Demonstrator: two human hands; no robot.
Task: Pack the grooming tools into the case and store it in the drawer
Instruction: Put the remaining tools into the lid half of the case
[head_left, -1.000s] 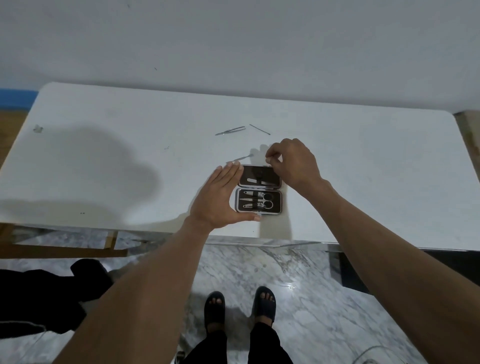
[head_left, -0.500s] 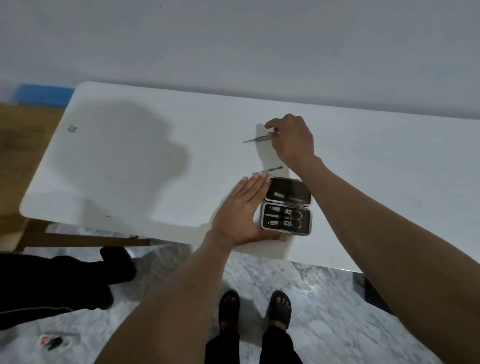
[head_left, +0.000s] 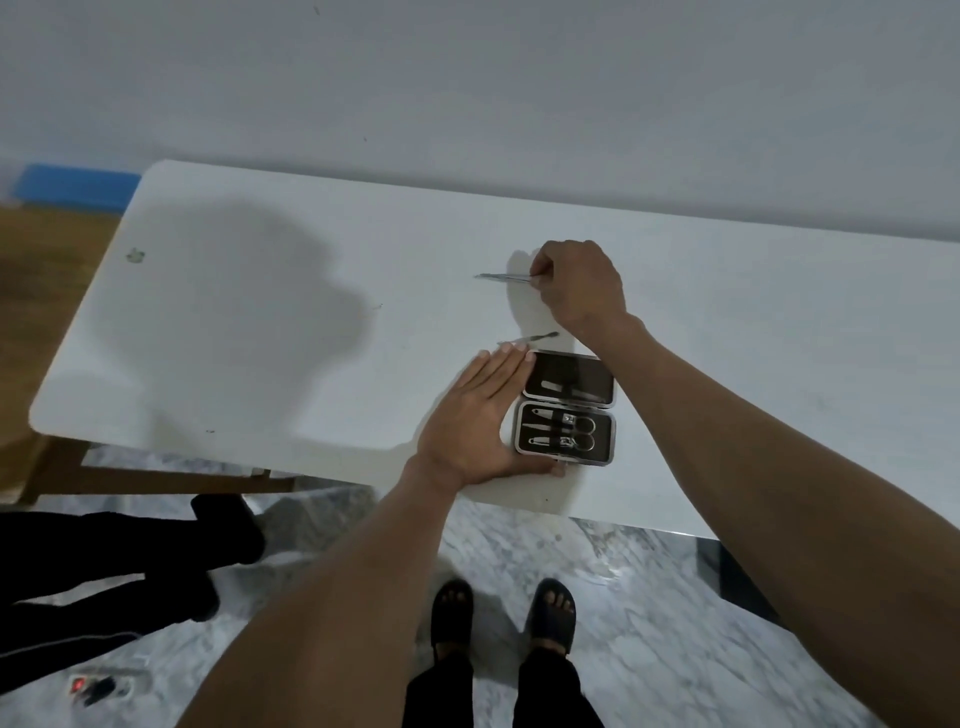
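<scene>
Blue object (head_left: 78, 187): far left, past the table's end, partly cut off; kind not discernible.

Small greenish scrap (head_left: 135, 255): on the white table (head_left: 249, 322), near its left end.

Dark-clothed legs (head_left: 104, 566): on the marble floor (head_left: 649, 597), lower left, below the table's near edge.

Left hand (head_left: 475, 421): flat on the table, fingers together and extended, thumb spread along the near side of the case. Fingers lie against the case's left edge; it grips nothing.

Slim metal tool (head_left: 530, 339): loose on the table just beyond the left fingertips, beside the case's far left corner. Exact type too small to tell.

Tweezers (head_left: 504, 277): thin metal piece, farther back on the table, lying roughly sideways with its tip to the left. Its right end is pinched between the fingers of the right hand.

Grooming case (head_left: 566, 408): open flat near the table's front edge, between the two forearms. Far half holds one pale tool; near half holds several metal tools under straps, including scissors (head_left: 582, 425) with looped handles.

Right hand (head_left: 579, 286): reached beyond the case, knuckles up, fingertips closed on the tweezers' end.

Sandalled feet (head_left: 501, 613): on the marble floor below.
</scene>
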